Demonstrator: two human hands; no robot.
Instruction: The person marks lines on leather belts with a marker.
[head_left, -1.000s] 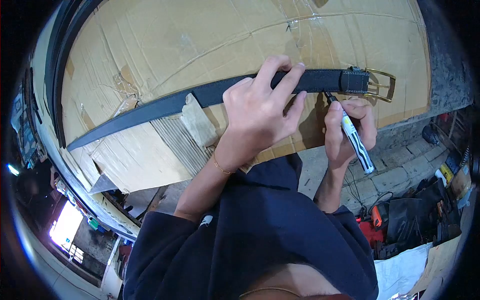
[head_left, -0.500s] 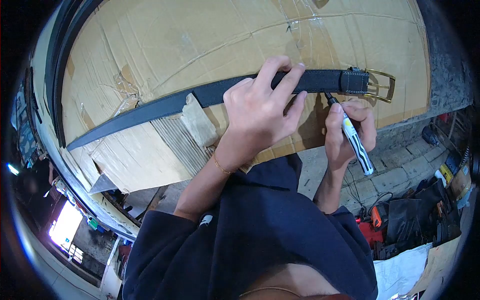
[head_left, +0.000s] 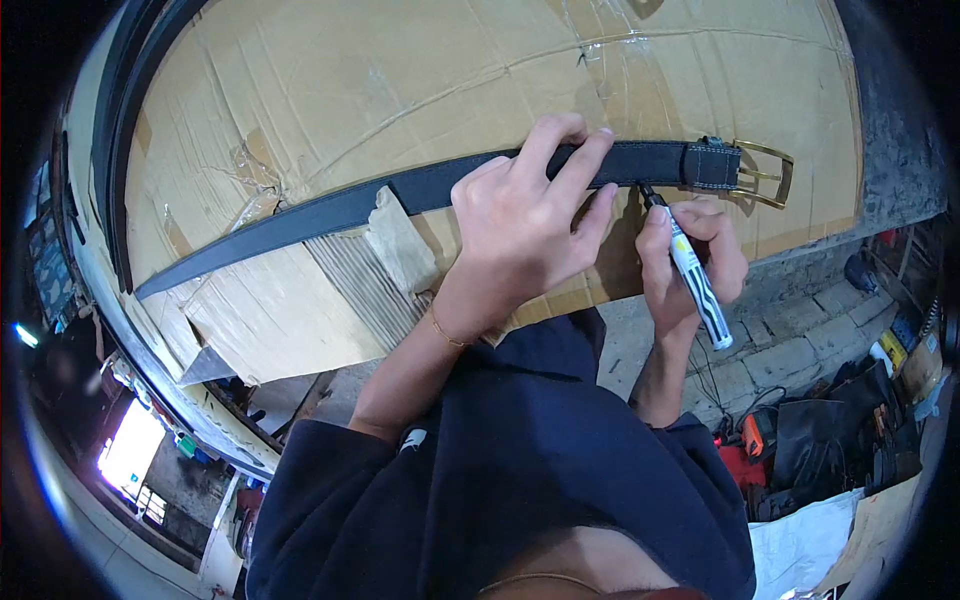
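A black belt [head_left: 420,185] with light stitching lies across the cardboard [head_left: 480,90], its gold buckle [head_left: 768,173] at the right end. My left hand [head_left: 530,215] grips the belt near its middle, with fingers over the top edge and thumb at the lower edge. In my right hand [head_left: 692,255] is a white marker [head_left: 700,290] with a black wavy pattern. The marker's black tip meets the belt's lower edge, between my left hand and the buckle.
More black straps [head_left: 118,130] hang along the left edge. A torn cardboard flap [head_left: 285,305] lies below the belt. At the lower right are dark leather pieces [head_left: 808,440] and an orange tool [head_left: 753,434]. Part of another person [head_left: 85,350] shows at the far left.
My right hand has moved slightly left with the marker, its tip sliding along the belt's lower edge, away from the buckle. My left hand has stayed nearly in place.
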